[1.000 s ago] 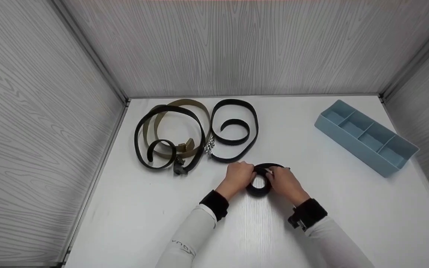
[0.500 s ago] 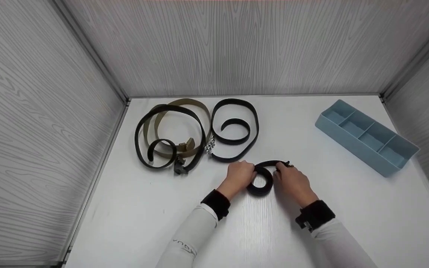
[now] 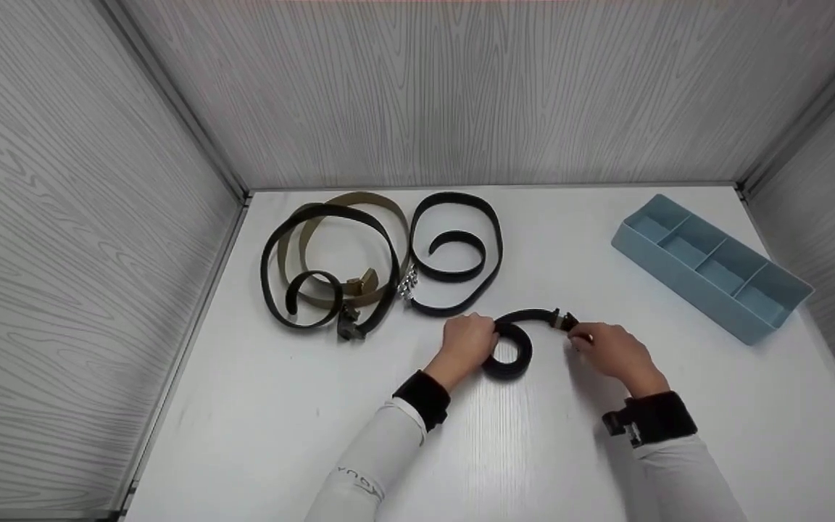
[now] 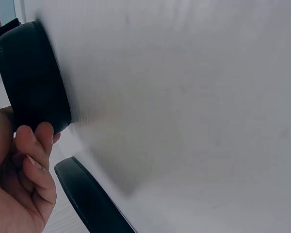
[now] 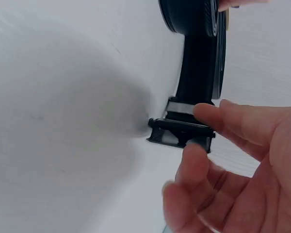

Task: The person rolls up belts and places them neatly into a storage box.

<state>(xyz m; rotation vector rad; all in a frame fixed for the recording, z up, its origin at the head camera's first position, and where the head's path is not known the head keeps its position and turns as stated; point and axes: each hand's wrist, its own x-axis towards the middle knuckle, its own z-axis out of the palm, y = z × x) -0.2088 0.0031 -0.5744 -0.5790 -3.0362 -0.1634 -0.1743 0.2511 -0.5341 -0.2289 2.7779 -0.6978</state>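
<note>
the coiled black belt (image 3: 524, 355) sits just below and right of centre in the head view, standing on its edge on the white table (image 3: 388, 464), free end arching out to the right. left hand (image 3: 470, 339) on the coil's left side, thumb and fingers clamped on the rolled strap. right hand (image 3: 613, 351), further right in the frame, pinches the dark buckle (image 5: 182, 133) at the free end — one fingertip right by the pale band (image 5: 181, 108) next to it.

how does it handle? light, i'd say, with a smooth, leathery face that could slide under dry fingertips. bendy along its length, stiffer across its width, and likely springy: ease that left grip and the turns would probably fan open. look at the looser belt (image 3: 498, 239) at upper middle, lying in a wide loop.

the buckle looks like metal, so most of the weight probably collects there — nothing seems fragile. best holds: the coil squeezed across its outer wall, thumb opposite fingers, and the buckle by its frame, band kept in line.
</note>
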